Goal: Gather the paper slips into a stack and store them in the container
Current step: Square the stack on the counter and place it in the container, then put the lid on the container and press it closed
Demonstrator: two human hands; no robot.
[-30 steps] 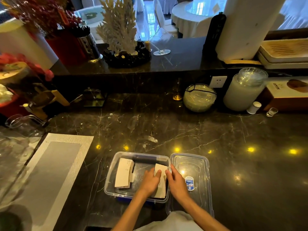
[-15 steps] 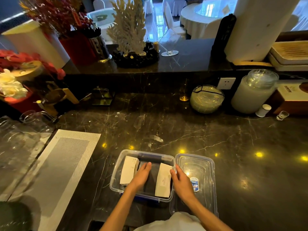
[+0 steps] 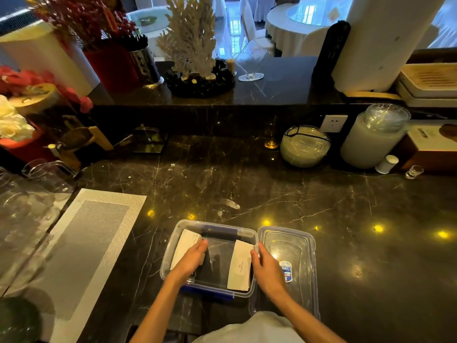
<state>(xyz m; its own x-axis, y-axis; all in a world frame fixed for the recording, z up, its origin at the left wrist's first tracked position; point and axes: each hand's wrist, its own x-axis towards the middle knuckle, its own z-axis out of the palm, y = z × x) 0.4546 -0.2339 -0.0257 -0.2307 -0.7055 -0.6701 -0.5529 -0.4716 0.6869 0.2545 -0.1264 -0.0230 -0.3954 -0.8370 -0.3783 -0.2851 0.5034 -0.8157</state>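
A clear plastic container [image 3: 173, 246] with blue clips sits on the dark marble counter near the front edge. Two stacks of white paper slips stand inside it: the left stack [image 3: 184, 246] leans on the left wall, the right stack [image 3: 241, 264] leans on the right wall. My left hand [image 3: 191, 259] is inside the container, its fingers resting on the left stack. My right hand [image 3: 268, 272] lies over the container's right rim, fingertips touching the right stack. The clear lid [image 3: 294, 253] lies flat just to the right.
A grey woven placemat [image 3: 81, 243] lies to the left, beside glassware [image 3: 32, 194]. Along the back stand a glass bowl [image 3: 305, 147], a tall frosted jar [image 3: 371, 142], a small white cup [image 3: 387, 164], a shot glass [image 3: 414, 172] and a wooden box [image 3: 435, 147].
My left hand has left the right stack and moved across the container to the left stack. My right hand stays at the right stack, which now leans on the right wall.
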